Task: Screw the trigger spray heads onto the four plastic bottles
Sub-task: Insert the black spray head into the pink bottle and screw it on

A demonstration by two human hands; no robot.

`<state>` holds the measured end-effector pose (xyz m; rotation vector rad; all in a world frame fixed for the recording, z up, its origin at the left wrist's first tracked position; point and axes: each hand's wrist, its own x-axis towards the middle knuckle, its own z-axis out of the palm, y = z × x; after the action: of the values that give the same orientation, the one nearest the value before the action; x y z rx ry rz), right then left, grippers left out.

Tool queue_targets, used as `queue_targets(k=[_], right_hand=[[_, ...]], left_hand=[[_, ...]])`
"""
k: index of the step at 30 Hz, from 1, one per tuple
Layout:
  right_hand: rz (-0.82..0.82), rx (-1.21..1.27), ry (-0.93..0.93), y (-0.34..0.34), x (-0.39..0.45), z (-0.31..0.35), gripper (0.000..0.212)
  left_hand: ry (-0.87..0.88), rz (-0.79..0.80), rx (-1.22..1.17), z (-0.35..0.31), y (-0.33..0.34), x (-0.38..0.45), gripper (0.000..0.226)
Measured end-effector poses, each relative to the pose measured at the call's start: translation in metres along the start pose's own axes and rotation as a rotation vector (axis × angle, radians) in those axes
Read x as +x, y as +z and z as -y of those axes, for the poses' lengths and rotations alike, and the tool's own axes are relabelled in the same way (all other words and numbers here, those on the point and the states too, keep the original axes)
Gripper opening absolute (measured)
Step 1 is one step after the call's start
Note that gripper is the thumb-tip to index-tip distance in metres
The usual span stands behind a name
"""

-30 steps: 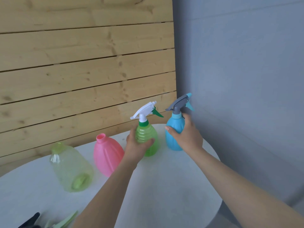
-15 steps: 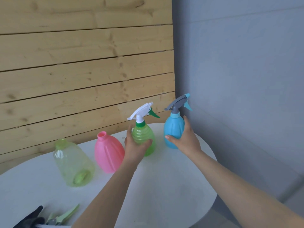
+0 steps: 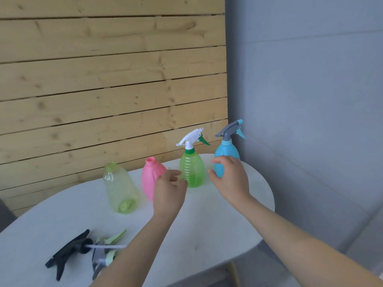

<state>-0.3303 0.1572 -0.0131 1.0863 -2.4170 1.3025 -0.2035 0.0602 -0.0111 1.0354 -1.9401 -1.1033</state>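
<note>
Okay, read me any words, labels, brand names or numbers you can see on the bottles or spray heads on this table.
None can be read.
Green bottle, blue bottle, pink bottle, pale yellow-green bottle: plain plastic, no label visible.
Black spray head and pale green spray head: no visible markings; any moulded text is too small to tell.

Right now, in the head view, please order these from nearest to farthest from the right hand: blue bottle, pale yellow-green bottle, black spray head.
1. Blue bottle, just behind the right hand.
2. Pale yellow-green bottle, to the left, past the pink one.
3. Black spray head, near left table edge.
</note>
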Motion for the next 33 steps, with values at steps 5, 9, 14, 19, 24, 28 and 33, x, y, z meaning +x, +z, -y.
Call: queue_targets(k=[5, 9, 14, 19, 24, 28, 33], right_hand=[[0.177, 0.158, -0.094, 0.020, -0.009, 0.026, 0.026], [0.244, 0.186, -0.114, 0.039, -0.012, 0.036, 0.030], [0.282, 0.201, -0.083, 0.055, -0.007, 0.039, 0.033], [0.329, 0.199, -0.064, 0.065, -0.003, 0.035, 0.039], [0.502, 0.195, -0.114, 0.060, 0.000, 0.034, 0.066], [0.710, 0.310, -0.100, 0.051, -0.004, 0.043, 0.100], [0.918, 0.426, -0.089, 0.060, -0.029, 0.062, 0.109]], left_hand=[[0.008, -0.230, -0.006, 0.008, -0.026, -0.001, 0.044], [-0.013, -0.184, -0.005, 0.014, -0.031, 0.009, 0.067], [-0.030, -0.121, 0.054, 0.024, -0.024, 0.034, 0.080], [-0.081, -0.100, 0.108, 0.030, -0.022, 0.050, 0.078], [-0.059, 0.024, 0.073, 0.032, -0.039, 0.046, 0.061], [-0.114, 0.158, -0.102, 0.037, -0.072, 0.028, 0.069], [-0.099, 0.437, -0.277, 0.049, -0.112, -0.006, 0.061]])
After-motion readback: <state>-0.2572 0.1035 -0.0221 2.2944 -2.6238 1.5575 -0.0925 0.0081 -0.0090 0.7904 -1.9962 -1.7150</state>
